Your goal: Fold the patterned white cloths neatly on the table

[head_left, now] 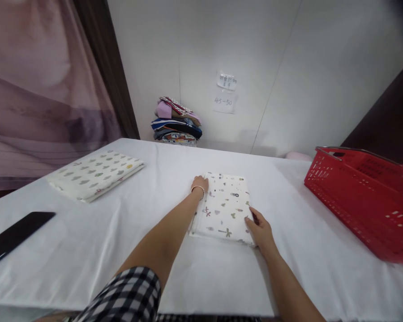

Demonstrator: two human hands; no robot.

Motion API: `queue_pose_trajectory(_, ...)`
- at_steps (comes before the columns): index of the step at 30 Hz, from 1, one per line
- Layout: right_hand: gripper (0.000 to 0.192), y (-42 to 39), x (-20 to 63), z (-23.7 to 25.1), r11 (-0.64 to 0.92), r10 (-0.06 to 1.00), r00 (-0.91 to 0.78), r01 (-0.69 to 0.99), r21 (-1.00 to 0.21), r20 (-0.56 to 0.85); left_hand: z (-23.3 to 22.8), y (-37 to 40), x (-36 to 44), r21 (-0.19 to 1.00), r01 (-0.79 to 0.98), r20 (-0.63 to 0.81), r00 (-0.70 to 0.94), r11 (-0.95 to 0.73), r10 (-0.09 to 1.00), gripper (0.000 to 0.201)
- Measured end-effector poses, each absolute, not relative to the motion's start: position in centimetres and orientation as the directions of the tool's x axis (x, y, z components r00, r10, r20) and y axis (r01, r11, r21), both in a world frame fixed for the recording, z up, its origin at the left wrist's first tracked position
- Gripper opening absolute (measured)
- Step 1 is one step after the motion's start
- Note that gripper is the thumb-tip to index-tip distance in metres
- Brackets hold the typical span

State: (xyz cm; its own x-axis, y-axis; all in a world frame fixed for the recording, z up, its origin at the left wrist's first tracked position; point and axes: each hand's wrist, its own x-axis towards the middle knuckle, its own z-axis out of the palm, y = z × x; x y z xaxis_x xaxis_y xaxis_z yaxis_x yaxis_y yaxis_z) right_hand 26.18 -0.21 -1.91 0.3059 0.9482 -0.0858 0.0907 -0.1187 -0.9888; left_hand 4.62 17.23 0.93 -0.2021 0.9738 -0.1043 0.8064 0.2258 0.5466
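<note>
A folded white cloth (226, 208) printed with small palm trees, leaves and other motifs lies flat on the table in front of me. My left hand (200, 182), with a thin bracelet at the wrist, is closed on its far left edge; the fingertips are partly hidden. On the right edge, nearer to me, my right hand (260, 228) pinches the cloth, thumb on top and the other fingers at the side. Another folded white cloth (99, 172), patterned with grey-green cloud-like shapes, rests at the left of the table, apart from both hands.
A white cover (161, 273) spreads over the table. The red plastic basket (362, 201) stands on the right side. At the left front lies a black flat object (18, 237), like a phone or tablet. Behind the table, a stack of folded fabrics (177, 123) sits against the wall.
</note>
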Motion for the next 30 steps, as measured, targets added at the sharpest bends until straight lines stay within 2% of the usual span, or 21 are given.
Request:
queue_pose_trajectory(4, 0.060, -0.2, 26.2, -2.0, -0.130, 0.946, 0.310, 0.099, -0.987, -0.093, 0.5, 17.0, 4.5, 0.560, 0.785, -0.096, -0.256, 0.265, 0.962, 0.039)
queue_pose_trajectory(11, 0.060, -0.1, 26.3, -2.3, -0.137, 0.940, 0.325, 0.070, -0.988, -0.107, 1.0, 18.1, 4.5, 0.563, 0.780, -0.129, -0.244, 0.274, 0.961, 0.045)
queue_pose_trajectory(17, 0.059, -0.1, 26.3, -2.3, -0.130, 0.943, 0.317, 0.081, -0.988, -0.098, 0.7, 18.5, 4.7, 0.542, 0.780, -0.150, -0.275, 0.311, 0.950, 0.041)
queue_pose_trajectory(24, 0.062, 0.0, 26.4, -2.4, -0.103, 0.950, 0.301, 0.066, -0.992, -0.079, 2.2, 16.7, 3.2, 0.579, 0.769, -0.227, -0.165, 0.270, 0.960, 0.043)
queue_pose_trajectory(30, 0.061, 0.5, 26.9, -3.1, -0.060, 0.953, 0.303, 0.106, -0.993, -0.025, 2.1, 11.3, 1.3, 0.629, 0.737, -0.269, -0.094, 0.248, 0.959, 0.037)
